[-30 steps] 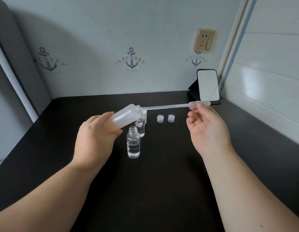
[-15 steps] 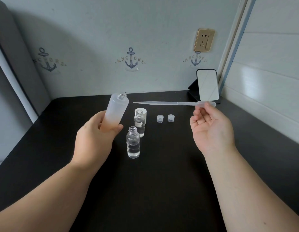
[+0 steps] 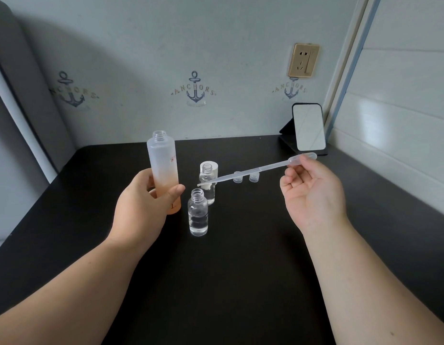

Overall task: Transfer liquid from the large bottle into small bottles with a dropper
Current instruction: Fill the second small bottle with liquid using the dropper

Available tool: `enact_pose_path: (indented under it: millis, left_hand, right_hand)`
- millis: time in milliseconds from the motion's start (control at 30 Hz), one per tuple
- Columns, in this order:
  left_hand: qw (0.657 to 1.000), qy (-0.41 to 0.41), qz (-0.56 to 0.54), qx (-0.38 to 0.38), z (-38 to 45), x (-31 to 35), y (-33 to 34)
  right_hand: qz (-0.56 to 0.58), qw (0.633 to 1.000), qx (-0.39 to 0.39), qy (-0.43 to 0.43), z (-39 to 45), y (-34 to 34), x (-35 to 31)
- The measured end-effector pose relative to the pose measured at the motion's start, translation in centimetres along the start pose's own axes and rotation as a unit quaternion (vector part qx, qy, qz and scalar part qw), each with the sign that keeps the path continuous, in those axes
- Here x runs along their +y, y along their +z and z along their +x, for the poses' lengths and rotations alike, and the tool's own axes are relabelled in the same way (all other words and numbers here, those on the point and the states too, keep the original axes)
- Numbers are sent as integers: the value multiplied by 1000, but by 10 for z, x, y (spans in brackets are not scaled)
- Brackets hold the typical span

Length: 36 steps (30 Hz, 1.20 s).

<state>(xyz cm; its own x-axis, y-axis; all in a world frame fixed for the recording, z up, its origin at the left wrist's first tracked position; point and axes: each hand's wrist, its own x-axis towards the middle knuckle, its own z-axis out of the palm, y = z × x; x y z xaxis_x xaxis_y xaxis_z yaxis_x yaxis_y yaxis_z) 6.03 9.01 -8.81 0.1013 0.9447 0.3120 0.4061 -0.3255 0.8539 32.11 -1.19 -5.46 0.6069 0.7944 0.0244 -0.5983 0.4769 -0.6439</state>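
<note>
My left hand [image 3: 141, 207] grips the large frosted bottle [image 3: 163, 168] upright by its lower, orange-tinted part; its mouth is uncapped. My right hand [image 3: 313, 192] pinches the bulb end of a clear plastic dropper [image 3: 255, 169], which slants down to the left. The dropper's tip hangs just above and in front of the farther small bottle [image 3: 208, 185]. The nearer small glass bottle [image 3: 198, 212] stands open on the black table [image 3: 240, 270], partly filled with clear liquid.
A white cap [image 3: 214, 168] stands behind the farther small bottle. Two small clear caps [image 3: 245, 178] lie behind the dropper. A small mirror on a black stand [image 3: 309, 128] sits at the back right against the wall.
The large bottle has swung from tilted toward the dropper to upright. The dropper has come out of its mouth and now slants down with its tip over the small bottles.
</note>
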Motion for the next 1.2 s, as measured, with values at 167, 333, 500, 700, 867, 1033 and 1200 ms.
enact_pose_path:
  millis: [167,333,500,700,867,1033,1200]
  left_hand:
    - [997,18,-70,30,-8,6,-7]
    - [982,140,-49,120,-26,19,-20]
    - [988,153,-11,-19,-36,26,-16]
    - [970,159,94,-159,-29,17,-8]
    - [962,165,127,-177,-26,14,-4]
    - [963,173,135,-156,-24,10,-5]
    - [963,182,132,-149,-24,9,-4]
  right_hand:
    - [0,1000,1,4,0,0,1]
    - [-2,1000,1,8,0,1,1]
    - [-6,1000,-2,8,-1,0,1]
    - [-16,1000,-12,-1,0,0,1]
    - [-18,1000,-10,-9,1,0,0]
    - [-15,1000,-2,-22,-1,1,-1]
    - [-17,999,-1,-28,-1,1,-2]
